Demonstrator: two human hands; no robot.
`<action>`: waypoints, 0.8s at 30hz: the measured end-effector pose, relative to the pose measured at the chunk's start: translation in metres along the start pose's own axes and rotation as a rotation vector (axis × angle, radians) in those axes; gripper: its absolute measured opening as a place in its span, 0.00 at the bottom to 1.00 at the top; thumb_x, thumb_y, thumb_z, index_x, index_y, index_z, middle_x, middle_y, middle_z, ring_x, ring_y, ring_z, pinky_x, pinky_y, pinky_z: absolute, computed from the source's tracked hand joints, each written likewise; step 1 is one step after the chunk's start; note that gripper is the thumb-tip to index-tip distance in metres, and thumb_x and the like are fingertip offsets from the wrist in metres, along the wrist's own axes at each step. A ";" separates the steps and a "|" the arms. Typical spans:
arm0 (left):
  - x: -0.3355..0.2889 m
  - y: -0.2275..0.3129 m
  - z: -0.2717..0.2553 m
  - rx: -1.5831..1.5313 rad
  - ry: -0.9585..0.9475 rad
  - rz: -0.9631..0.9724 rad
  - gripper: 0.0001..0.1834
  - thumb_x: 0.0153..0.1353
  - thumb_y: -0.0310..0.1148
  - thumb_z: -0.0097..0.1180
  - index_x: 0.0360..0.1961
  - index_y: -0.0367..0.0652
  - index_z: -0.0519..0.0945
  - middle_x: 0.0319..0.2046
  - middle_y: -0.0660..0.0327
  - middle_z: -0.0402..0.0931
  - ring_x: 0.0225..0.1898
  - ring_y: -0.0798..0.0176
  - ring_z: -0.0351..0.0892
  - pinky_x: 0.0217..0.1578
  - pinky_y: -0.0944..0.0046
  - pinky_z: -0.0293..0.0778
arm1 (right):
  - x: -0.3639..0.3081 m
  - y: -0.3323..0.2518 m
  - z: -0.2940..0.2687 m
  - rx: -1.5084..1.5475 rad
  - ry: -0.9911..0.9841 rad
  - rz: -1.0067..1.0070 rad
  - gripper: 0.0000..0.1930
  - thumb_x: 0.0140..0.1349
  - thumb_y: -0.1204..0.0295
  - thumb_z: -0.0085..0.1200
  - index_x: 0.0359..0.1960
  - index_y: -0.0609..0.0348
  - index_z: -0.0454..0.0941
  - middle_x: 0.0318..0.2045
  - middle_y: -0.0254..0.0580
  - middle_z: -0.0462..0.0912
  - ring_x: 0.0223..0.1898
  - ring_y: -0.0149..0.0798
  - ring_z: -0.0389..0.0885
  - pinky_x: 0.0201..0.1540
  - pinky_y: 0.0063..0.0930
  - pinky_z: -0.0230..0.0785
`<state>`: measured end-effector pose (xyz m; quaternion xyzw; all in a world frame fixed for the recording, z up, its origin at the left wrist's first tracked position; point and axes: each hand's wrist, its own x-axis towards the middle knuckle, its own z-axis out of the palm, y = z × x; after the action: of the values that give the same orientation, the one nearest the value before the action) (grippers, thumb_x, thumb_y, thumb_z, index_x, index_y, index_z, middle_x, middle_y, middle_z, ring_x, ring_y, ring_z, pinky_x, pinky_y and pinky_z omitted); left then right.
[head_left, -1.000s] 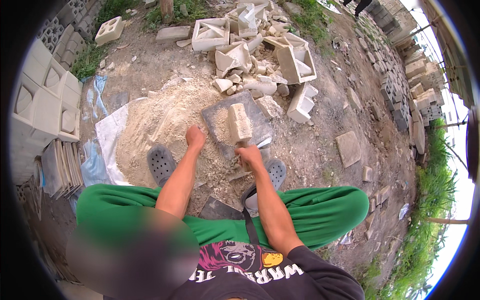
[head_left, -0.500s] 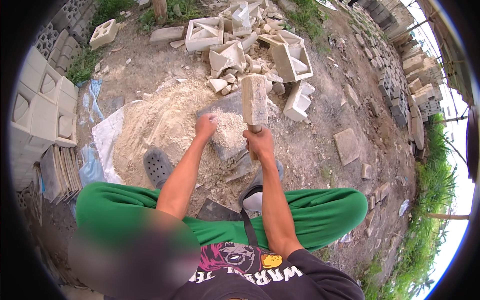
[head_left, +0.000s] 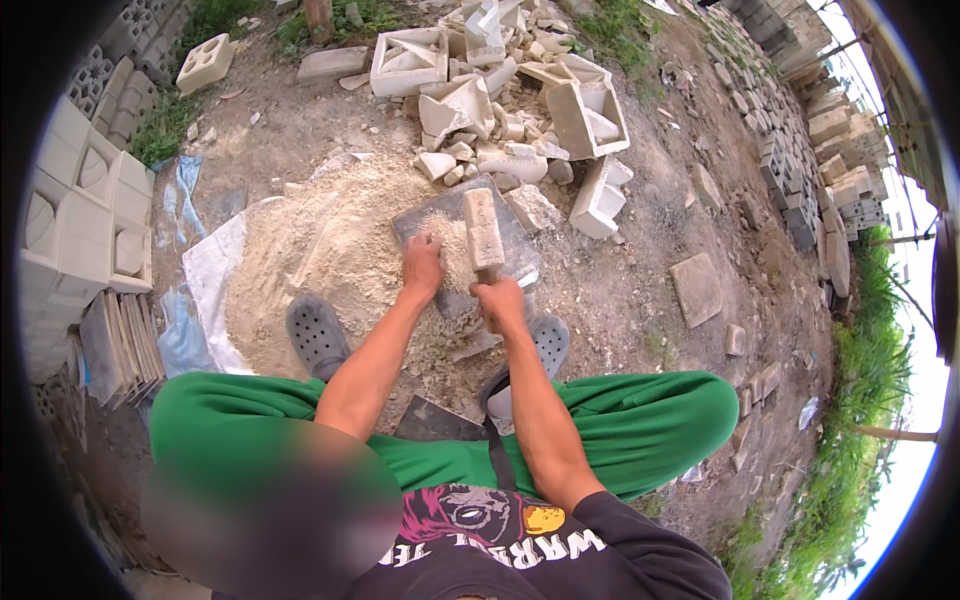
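Observation:
A mallet with a blocky, pale, dust-covered head (head_left: 483,228) is gripped by its short handle in my right hand (head_left: 500,303). Its head is low over a flat grey slab (head_left: 513,258). Crushed pale grit (head_left: 456,250) lies on the slab, partly hidden by the mallet and my hands. My left hand (head_left: 424,264) rests at the grit's left side, palm down, fingers slightly apart and touching the grains. Left of the slab spreads a heap of pale crushed powder (head_left: 320,250) on a white sheet (head_left: 215,262).
Broken pale blocks and chunks (head_left: 455,110) are piled beyond the slab. Grey clogs (head_left: 318,335) are on my feet either side. Stacked pale blocks (head_left: 75,215) stand at left, beside thin boards (head_left: 120,345). A flat stone (head_left: 695,290) lies to the right.
The mallet has come down from a raised position to low over the slab. My left hand has moved slightly nearer me, its fingers loosening from a closed curl onto the grit.

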<state>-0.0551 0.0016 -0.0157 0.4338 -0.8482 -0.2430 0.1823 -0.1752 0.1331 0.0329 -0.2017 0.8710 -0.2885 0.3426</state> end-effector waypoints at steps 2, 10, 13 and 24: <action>0.002 0.007 0.002 -0.021 -0.018 -0.036 0.17 0.57 0.29 0.60 0.48 0.44 0.85 0.48 0.48 0.77 0.51 0.44 0.75 0.52 0.50 0.73 | 0.011 0.014 -0.012 0.062 0.052 0.042 0.22 0.44 0.60 0.64 0.28 0.75 0.83 0.24 0.56 0.85 0.24 0.47 0.87 0.33 0.38 0.79; 0.004 0.001 0.013 -0.059 0.000 -0.018 0.13 0.59 0.30 0.59 0.45 0.46 0.86 0.37 0.49 0.76 0.44 0.46 0.77 0.46 0.49 0.74 | 0.011 0.027 -0.023 0.133 0.034 0.245 0.18 0.47 0.64 0.64 0.25 0.74 0.82 0.18 0.49 0.84 0.19 0.40 0.84 0.26 0.35 0.77; 0.004 0.003 0.012 -0.102 -0.044 -0.060 0.11 0.59 0.29 0.59 0.43 0.44 0.87 0.36 0.49 0.77 0.43 0.46 0.78 0.46 0.50 0.75 | -0.004 0.011 -0.010 0.251 -0.109 0.201 0.19 0.47 0.63 0.63 0.24 0.73 0.82 0.17 0.46 0.83 0.18 0.39 0.84 0.27 0.33 0.77; 0.013 -0.013 0.012 -0.205 -0.019 -0.121 0.09 0.57 0.30 0.59 0.36 0.40 0.86 0.35 0.45 0.82 0.41 0.42 0.81 0.45 0.49 0.76 | -0.018 -0.035 -0.012 0.246 -0.107 0.001 0.14 0.50 0.65 0.64 0.24 0.68 0.81 0.15 0.43 0.81 0.16 0.35 0.81 0.23 0.32 0.74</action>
<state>-0.0604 -0.0120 -0.0317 0.4610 -0.7929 -0.3430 0.2028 -0.1661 0.1209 0.0711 -0.1728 0.8095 -0.3820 0.4109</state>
